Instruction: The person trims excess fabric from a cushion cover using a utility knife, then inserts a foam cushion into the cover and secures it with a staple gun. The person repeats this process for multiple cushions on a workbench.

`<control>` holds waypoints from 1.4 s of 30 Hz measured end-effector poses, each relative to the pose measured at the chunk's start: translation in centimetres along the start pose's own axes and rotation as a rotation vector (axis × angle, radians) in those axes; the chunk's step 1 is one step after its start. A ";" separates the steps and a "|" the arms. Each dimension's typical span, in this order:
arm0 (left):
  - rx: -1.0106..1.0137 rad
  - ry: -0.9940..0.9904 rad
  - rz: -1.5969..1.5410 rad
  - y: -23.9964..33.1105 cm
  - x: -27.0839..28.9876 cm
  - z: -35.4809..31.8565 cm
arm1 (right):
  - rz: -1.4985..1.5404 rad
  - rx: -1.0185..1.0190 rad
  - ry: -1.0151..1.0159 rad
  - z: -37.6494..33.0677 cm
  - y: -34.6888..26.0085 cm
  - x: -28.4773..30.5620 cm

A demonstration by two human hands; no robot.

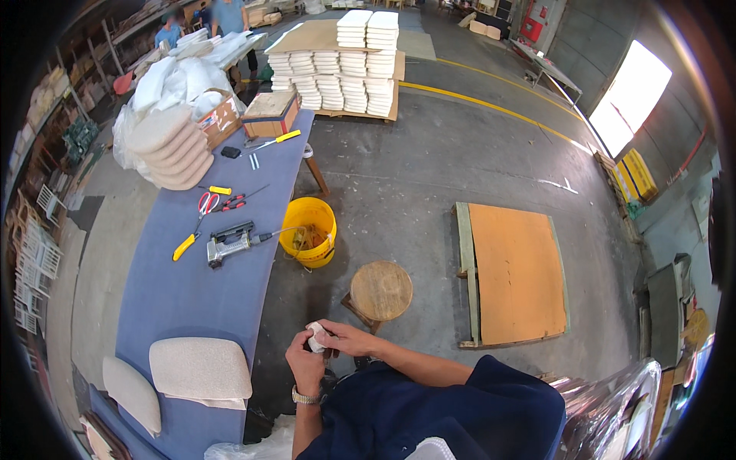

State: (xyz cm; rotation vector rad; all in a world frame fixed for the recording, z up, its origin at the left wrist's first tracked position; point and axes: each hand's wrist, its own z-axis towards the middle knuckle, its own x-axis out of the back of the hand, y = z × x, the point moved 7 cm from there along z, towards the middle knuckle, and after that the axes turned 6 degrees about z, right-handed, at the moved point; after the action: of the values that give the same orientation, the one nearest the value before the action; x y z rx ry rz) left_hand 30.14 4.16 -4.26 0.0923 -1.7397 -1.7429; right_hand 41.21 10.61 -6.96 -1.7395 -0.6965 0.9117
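Observation:
A small, white, crumpled piece [316, 338], perhaps paper or cloth, sits between my two hands in front of my body. The fingers of my left hand [305, 363] are closed around its near side; a metal watch is on that wrist. My right hand [343, 338] comes in from the right and pinches the same piece. Left of the hands, beige upholstered pads [201, 369] lie on the blue-covered table [192, 307]. Farther up the table rest a staple gun [230, 244] with a hose, red-handled scissors [207, 203], pliers [232, 202] and yellow-handled tools [184, 247].
A yellow bucket [308, 257] and a round wooden stool [381, 290] stand right of the table. An orange-topped pallet [517, 272] is on the floor. Stacked beige pads [175, 149], a carton [270, 113] and piled white pads [337, 77] are farther off. Two people in blue work at the back.

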 end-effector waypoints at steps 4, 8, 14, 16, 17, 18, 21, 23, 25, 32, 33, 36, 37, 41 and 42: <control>-0.058 -0.032 0.098 0.5 -0.5 0.6 | -0.118 0.235 0.027 -0.2 0.6 0.6; 0.050 -0.413 -0.072 -0.2 -1.9 0.8 | 0.000 0.102 0.054 -0.1 1.9 2.1; 0.208 -0.536 -0.412 1.1 -3.1 -0.7 | 0.053 -0.002 0.446 -1.6 5.5 8.0; 0.180 -0.528 -0.394 2.6 -3.2 -0.4 | 0.020 -0.080 0.578 -2.3 10.7 12.4; 0.074 -0.557 -0.448 5.0 -2.8 -0.1 | -0.050 -0.085 0.615 -2.7 11.8 13.6; -0.029 -0.581 -0.500 8.8 -1.9 0.3 | -0.122 -0.094 0.648 -3.3 12.4 14.6; -0.486 -0.751 -0.671 22.6 1.3 0.3 | -0.659 -0.078 0.774 -9.3 20.1 19.6; -0.586 -0.844 -1.066 28.5 3.3 -0.2 | -0.685 -0.271 0.728 -11.4 22.5 19.6; -0.602 -0.927 -1.235 30.9 4.9 -0.4 | -0.393 -0.617 0.647 -12.5 24.1 17.3; -0.627 -0.916 -1.776 33.1 4.2 -0.4 | -0.561 -0.572 0.725 -21.9 39.4 17.7; -0.671 -0.911 -1.753 33.1 4.3 0.0 | -0.544 -0.592 0.705 -21.7 39.8 17.4; -0.753 -0.929 -1.758 33.7 5.5 0.9 | -0.524 -0.612 0.694 -22.5 40.4 17.5; -0.713 -0.950 -1.747 33.6 6.1 0.9 | -0.537 -0.584 0.700 -22.4 40.1 18.1; -0.668 -1.019 -1.431 32.3 8.8 1.8 | -0.618 -0.593 0.767 -17.8 35.1 18.4; -0.679 -1.022 -1.300 31.4 9.2 2.4 | -0.571 -0.626 0.767 -17.1 33.8 18.1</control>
State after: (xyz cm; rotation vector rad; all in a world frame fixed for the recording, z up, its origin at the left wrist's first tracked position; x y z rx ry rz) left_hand 34.29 5.11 28.30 0.0185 -1.5967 -3.7646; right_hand 66.63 5.33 -40.00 -2.0447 -0.9186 -0.4157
